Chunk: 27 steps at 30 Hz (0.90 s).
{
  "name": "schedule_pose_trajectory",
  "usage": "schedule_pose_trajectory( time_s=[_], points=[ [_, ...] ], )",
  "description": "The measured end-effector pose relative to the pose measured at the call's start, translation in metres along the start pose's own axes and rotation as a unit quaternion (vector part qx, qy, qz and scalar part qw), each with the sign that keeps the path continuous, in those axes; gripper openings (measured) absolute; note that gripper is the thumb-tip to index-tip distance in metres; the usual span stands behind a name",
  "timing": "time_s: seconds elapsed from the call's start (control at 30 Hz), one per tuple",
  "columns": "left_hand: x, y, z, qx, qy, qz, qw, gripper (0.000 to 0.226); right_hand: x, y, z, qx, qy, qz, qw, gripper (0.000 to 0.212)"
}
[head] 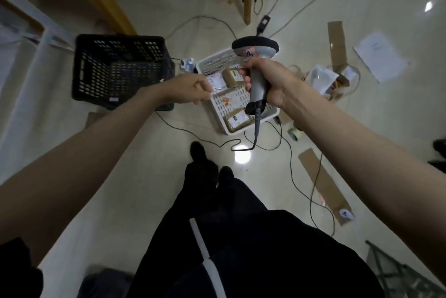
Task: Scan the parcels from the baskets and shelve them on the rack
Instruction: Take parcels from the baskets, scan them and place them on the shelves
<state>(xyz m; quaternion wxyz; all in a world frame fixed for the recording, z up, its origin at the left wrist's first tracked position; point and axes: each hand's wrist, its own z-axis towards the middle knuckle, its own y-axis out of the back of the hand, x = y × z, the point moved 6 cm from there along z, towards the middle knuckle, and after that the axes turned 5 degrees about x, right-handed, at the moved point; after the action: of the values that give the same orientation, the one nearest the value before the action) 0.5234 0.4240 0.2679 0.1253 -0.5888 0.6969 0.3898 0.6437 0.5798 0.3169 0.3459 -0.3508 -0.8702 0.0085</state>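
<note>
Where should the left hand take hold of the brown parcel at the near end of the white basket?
Probably from above, across the short sides of the brown parcel: it lies flat, label up, close to the white basket rim. The left hand holds nothing.

right hand (268, 80) gripping scanner (256, 73) above white basket (217, 104) of parcels (237, 121), left hand (190, 89) seemingly empty

Glossy floor (135, 177); perforated, seemingly plastic baskets (115, 68); brown cardboard parcels (237, 120).
</note>
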Motion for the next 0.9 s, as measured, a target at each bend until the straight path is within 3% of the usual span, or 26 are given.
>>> schedule_pose_trajectory(
  time_s=[0.17,0.3,0.47,0.63,0.9],
  points=[
    [0.010,-0.013,0.064,0.046,0.005,-0.027,0.999,0.019,-0.014,0.036,0.042,-0.042,-0.028,0.050,0.998,0.005],
    [0.023,-0.018,0.105,0.063,0.017,-0.069,0.995,0.023,-0.030,0.054,0.076,-0.074,-0.058,0.090,0.991,0.017],
    [0.045,-0.025,0.146,0.092,0.048,-0.082,0.991,0.023,-0.049,0.073,0.113,-0.100,-0.066,0.120,0.986,0.013],
    [0.064,-0.037,0.184,0.074,0.080,-0.123,0.986,0.015,-0.068,0.097,0.146,-0.113,-0.068,0.104,0.986,0.007],
    [0.101,-0.108,0.258,0.058,0.154,-0.181,0.970,0.016,-0.119,0.151,0.236,-0.126,-0.070,0.055,0.988,0.021]
  ],
)
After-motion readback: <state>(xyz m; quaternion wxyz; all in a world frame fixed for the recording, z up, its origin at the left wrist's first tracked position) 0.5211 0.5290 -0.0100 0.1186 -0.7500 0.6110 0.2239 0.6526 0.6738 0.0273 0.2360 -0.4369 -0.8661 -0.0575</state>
